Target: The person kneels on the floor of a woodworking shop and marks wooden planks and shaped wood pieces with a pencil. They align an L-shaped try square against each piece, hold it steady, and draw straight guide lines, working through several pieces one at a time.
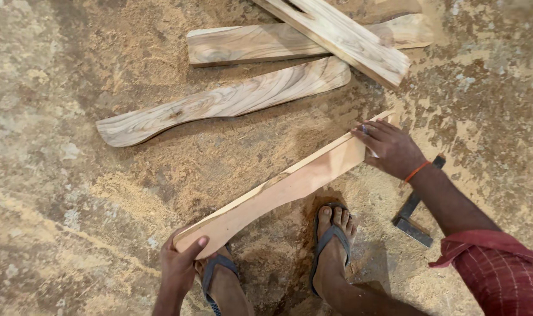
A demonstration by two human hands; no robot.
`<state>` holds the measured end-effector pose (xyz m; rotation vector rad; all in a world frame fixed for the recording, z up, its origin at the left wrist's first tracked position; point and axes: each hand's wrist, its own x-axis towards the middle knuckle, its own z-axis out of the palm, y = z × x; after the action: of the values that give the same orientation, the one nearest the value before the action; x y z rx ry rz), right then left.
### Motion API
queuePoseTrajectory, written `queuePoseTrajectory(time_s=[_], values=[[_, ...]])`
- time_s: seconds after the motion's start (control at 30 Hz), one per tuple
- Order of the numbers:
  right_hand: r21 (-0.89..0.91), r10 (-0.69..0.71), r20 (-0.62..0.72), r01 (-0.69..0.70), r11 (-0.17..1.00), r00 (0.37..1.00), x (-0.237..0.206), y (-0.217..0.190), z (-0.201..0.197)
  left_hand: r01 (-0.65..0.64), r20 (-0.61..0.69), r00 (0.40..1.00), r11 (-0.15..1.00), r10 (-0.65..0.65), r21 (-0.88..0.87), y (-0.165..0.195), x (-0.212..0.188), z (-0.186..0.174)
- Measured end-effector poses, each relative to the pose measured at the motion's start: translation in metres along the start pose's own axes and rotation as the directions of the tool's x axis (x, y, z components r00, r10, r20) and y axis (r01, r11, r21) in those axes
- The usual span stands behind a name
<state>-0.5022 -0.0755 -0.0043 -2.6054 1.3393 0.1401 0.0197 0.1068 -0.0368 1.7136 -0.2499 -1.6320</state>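
I see my left hand point(181, 263) wrapped around the near end of a long plank point(284, 187), thumb lying over its upper face and fingers hidden behind it. My right hand point(392, 149) clasps the far end, fingers curled over the top edge, an orange band point(417, 171) on the wrist. The plank stands on its long edge, tilted, running from the left hand up and away to the right hand, its pale smooth face turned toward me.

Below the plank, between my hands, my two feet in sandals point(332, 237) stand on sawdust point(161, 193). Just under my right wrist a metal square point(414, 217) lies on the ground, partly behind my forearm.

Beyond the right hand lie three more boards: a curved board point(219, 102) nearest the plank, a flat board point(260, 44) past it, and a thick board point(342, 35) crossing over that one's far end. All three lie apart from the plank I hold.
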Motion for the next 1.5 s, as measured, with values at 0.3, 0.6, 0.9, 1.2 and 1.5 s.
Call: queuePoseTrajectory(time_s=[0.3, 0.6, 0.9, 1.2, 1.5], values=[[-0.077, 0.055, 0.191, -0.041, 0.996, 0.98, 0.006, 0.004, 0.0, 0.021, 0.012, 1.0, 0.999, -0.021, -0.024, 0.025, -0.001, 0.011], [0.044, 0.166, 0.191, -0.177, 0.983, 0.968, -0.01, -0.024, 0.003, 0.066, -0.062, 0.997, 0.928, -0.047, 0.368, 0.143, -0.024, 0.026], [0.069, 0.219, 0.141, -0.23, 0.971, 0.965, -0.013, -0.033, 0.003, 0.059, -0.056, 0.997, 0.947, -0.044, 0.315, 0.155, -0.013, 0.035], [0.094, 0.204, 0.011, -0.204, 0.974, 0.979, -0.011, -0.032, 0.009, -0.058, 0.123, 0.992, 0.968, 0.028, 0.244, 0.152, 0.001, 0.031], [-0.117, 0.17, 0.01, -0.167, 0.979, 0.985, 0.001, -0.026, 0.016, -0.14, 0.11, 0.987, 0.971, 0.12, 0.192, 0.174, -0.013, 0.038]])
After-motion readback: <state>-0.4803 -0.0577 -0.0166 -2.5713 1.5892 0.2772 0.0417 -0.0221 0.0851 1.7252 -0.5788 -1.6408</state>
